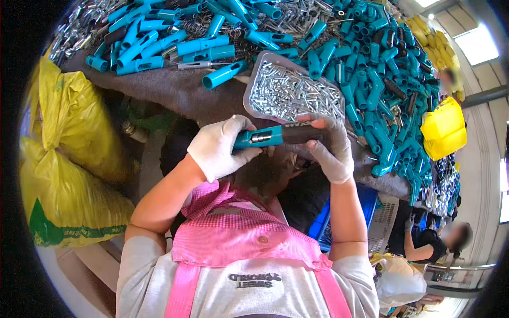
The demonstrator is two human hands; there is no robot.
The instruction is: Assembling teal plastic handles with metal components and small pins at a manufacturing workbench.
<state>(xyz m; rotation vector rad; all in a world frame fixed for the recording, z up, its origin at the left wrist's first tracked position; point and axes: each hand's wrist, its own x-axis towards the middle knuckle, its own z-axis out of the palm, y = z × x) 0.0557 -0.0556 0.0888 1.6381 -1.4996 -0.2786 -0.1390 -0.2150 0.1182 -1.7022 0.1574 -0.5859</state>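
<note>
Both my hands wear pale work gloves and hold one teal tubular tool body (273,130) level in front of me. My left hand (218,147) is closed round its teal end, thumb and fingers on either side. At the other end, my right hand (334,149) grips the black sleeve (298,133) between thumb and fingers. A slot in the teal part shows a shiny metal cylinder (261,138) inside. Just beyond the hands, a clear plastic tray (253,106) holds many small silver pins (297,91).
Loose teal tubes (209,53) and metal parts cover the table's far side. Angled teal handles (371,90) heap up at the right, beside a yellow container (444,129). Full yellow sacks (74,175) stand at my left. A blue crate (319,225) sits low right; a co-worker (427,244) is farther off.
</note>
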